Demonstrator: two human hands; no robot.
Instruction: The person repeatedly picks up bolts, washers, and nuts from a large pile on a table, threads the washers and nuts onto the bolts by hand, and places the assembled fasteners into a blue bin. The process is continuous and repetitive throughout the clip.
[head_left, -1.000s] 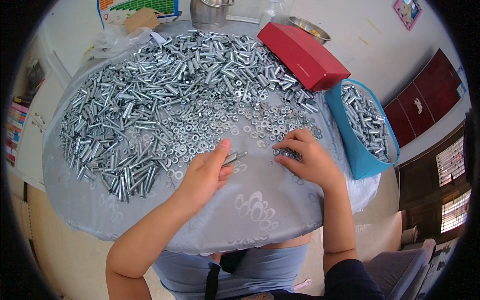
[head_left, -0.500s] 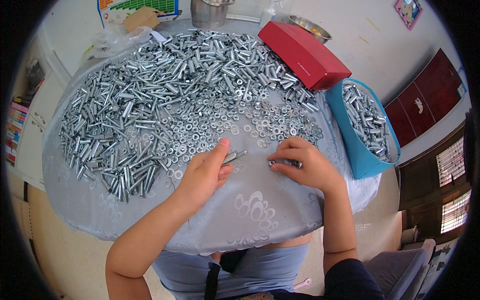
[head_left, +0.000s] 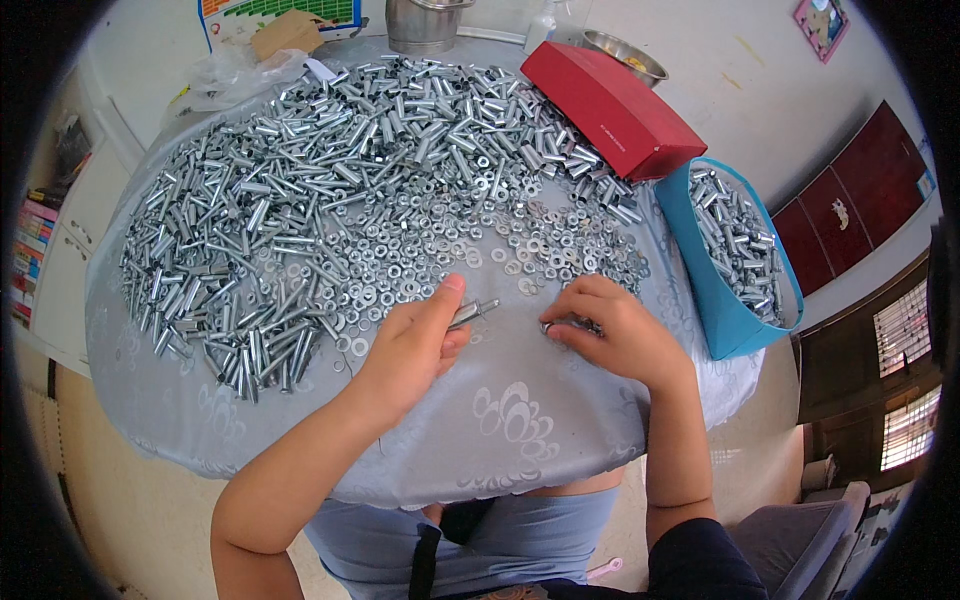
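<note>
I'm remotely having the curled left hand point(head_left: 412, 342) grip a metal bolt point(head_left: 466, 315), tip jutting toward the right hand point(head_left: 622, 332), whose fingertips are pinching small metal pieces point(head_left: 545, 327) over the tablecloth point(head_left: 435, 440), and I'm judging that a steady shaft makes careful fitting easier.

A home, it seems: patterned tablecloth point(head_left: 440, 445), some books point(head_left: 36, 232), white cupboard point(head_left: 88, 215), pink-framed picture point(head_left: 822, 28) on the wall point(head_left: 700, 45)

Bright, soft light; strong fisheye curvature
</note>
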